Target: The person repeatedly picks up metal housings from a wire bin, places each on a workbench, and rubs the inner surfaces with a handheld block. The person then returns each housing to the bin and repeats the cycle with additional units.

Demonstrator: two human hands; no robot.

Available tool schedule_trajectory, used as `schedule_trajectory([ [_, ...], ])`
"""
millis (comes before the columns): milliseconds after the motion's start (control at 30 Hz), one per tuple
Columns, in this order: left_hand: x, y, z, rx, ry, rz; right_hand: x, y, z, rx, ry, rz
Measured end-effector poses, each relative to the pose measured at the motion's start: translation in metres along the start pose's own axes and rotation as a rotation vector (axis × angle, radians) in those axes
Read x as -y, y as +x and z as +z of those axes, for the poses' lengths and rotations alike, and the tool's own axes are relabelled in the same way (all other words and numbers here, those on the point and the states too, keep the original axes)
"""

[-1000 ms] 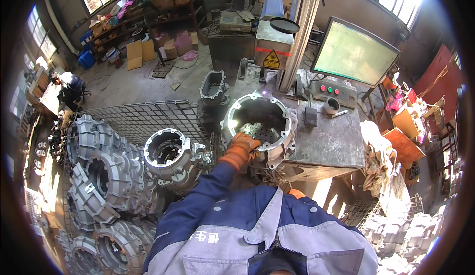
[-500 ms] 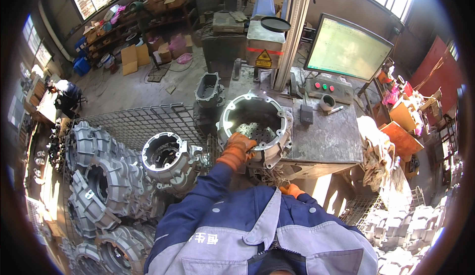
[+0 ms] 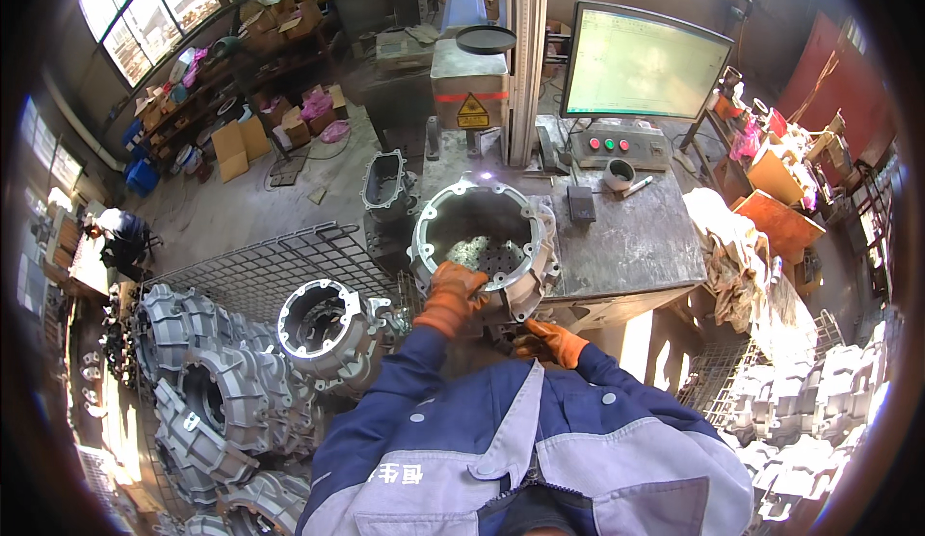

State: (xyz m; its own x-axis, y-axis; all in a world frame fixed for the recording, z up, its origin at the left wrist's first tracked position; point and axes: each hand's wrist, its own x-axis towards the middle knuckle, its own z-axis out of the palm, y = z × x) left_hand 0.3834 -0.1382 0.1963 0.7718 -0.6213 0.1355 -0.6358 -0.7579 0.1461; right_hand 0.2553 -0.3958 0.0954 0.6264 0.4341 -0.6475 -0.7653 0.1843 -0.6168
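Person wears a dark blue work jacket with pale grey panels across the chest and collar flaps, round grey snap buttons near the shoulders, small pale lettering on the left breast. Left hand [image 3: 455,295] and right hand [image 3: 547,341] each in an orange work glove.

Both hands wear orange gloves: the left hand [image 3: 453,295] and the right hand [image 3: 549,341]. The casting [image 3: 487,247] between them is dull silver-grey, as are the stacked castings [image 3: 207,391] at left. The counter [image 3: 636,237] is dark grey steel. The jacket [image 3: 520,449] is navy blue with pale grey panels. The monitor [image 3: 644,62] glows pale green-white; a box [image 3: 782,218] is orange.
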Motion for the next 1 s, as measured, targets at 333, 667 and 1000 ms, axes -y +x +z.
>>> schedule_trajectory([
  [333, 0.004, 0.000, 0.001, -0.027, -0.053, 0.019, -0.002, 0.042, -0.003, 0.062, 0.253, 0.054],
  [667, -0.001, 0.000, -0.015, 0.143, -0.080, -0.039, 0.010, 0.039, -0.003, -0.038, 0.098, 0.126],
  [1000, -0.031, 0.039, -0.027, -0.145, -0.282, 0.018, -0.002, 0.047, -0.022, 0.072, 0.136, 0.115],
])
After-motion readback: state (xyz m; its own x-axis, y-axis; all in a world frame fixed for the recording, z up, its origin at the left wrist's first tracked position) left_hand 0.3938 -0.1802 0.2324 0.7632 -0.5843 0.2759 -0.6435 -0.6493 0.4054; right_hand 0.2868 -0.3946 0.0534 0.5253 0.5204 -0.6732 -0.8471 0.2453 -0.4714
